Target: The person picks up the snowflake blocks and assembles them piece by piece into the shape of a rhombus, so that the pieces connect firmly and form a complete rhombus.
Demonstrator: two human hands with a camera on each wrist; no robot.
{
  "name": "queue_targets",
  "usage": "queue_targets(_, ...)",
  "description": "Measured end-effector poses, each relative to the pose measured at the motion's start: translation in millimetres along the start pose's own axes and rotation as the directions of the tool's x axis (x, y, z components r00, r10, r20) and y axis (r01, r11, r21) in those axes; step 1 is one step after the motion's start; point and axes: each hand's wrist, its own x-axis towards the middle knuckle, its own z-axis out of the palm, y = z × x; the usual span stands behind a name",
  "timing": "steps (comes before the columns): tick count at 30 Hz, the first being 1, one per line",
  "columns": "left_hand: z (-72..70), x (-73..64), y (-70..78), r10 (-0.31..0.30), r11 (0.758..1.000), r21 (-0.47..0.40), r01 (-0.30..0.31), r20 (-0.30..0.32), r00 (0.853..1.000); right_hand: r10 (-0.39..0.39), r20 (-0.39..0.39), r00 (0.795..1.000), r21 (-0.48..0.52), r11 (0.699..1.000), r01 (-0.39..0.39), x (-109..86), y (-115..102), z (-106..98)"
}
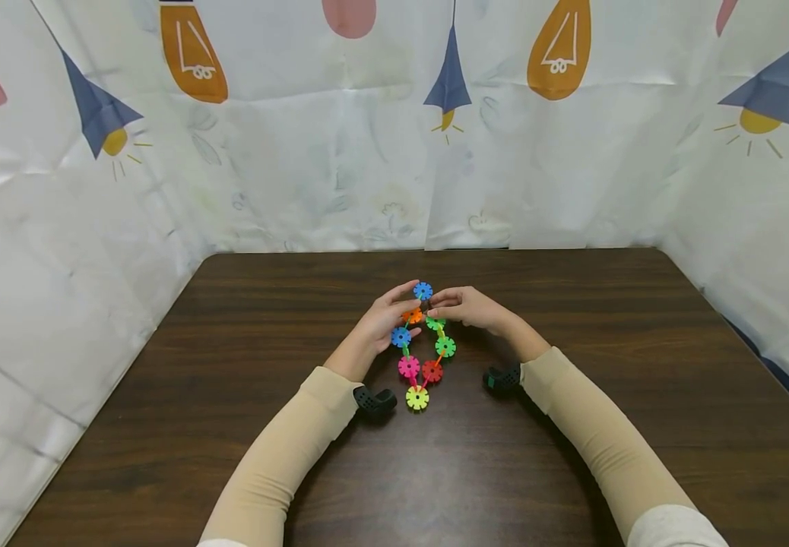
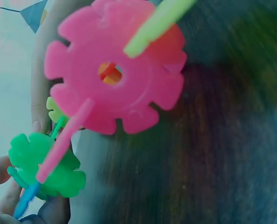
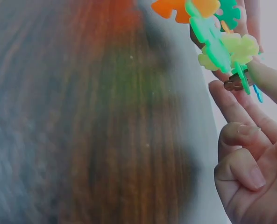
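A loop of notched plastic snowflake discs hangs between both hands above the table in the head view. My left hand [image 1: 375, 323] grips its upper left part, near an orange disc [image 1: 411, 315] and a blue disc [image 1: 401, 337]. With thumb and fingertips, my right hand [image 1: 473, 310] pinches the upper right by a green disc [image 1: 435, 324]. Another blue disc [image 1: 423, 291] sticks up at the top, between the fingertips. A yellow disc [image 1: 417, 398] forms the bottom, below a pink disc [image 1: 409, 366] and a red disc [image 1: 432, 371]. In the right wrist view the right hand's [image 3: 250, 158] other fingers are curled.
Under the hands lies a dark wood-grain table [image 1: 196, 425]. A white curtain [image 1: 367, 175] printed with lamps and bulbs surrounds it at the back and sides. Black straps [image 1: 375, 403] with wrist cameras sit at both cuffs.
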Motion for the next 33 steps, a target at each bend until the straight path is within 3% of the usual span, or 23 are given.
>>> queue_targets(5,0.0,-0.9,0.9,-0.003,1.0,0.015,0.003,-0.001,1.0,0.012,0.006,1.0,0.009,1.0,-0.012,1.3,0.2,1.9)
queue_targets(12,-0.6,-1.1,3.9,-0.016,0.999,0.05,0.018,-0.047,0.999,0.011,-0.003,1.0,0.014,1.0,-0.011,1.7,-1.5,4.5)
queue_targets(17,-0.4,-2.4,4.8,-0.028,0.999,0.04,0.029,-0.037,0.999,0.011,-0.019,1.0,0.018,1.0,-0.01,2.3,-1.1,7.0)
queue_targets(27,6.3,-4.1,5.7,0.01,0.992,0.123,-0.003,-0.052,0.999,-0.013,-0.077,0.997,0.015,1.0,0.014,4.0,0.2,7.8)
queue_targets(33,12.1,-6.0,4.4,0.021,0.989,0.148,-0.013,-0.049,0.999,0.016,-0.095,0.995,0.04,0.999,-0.012,0.3,-0.2,8.8)
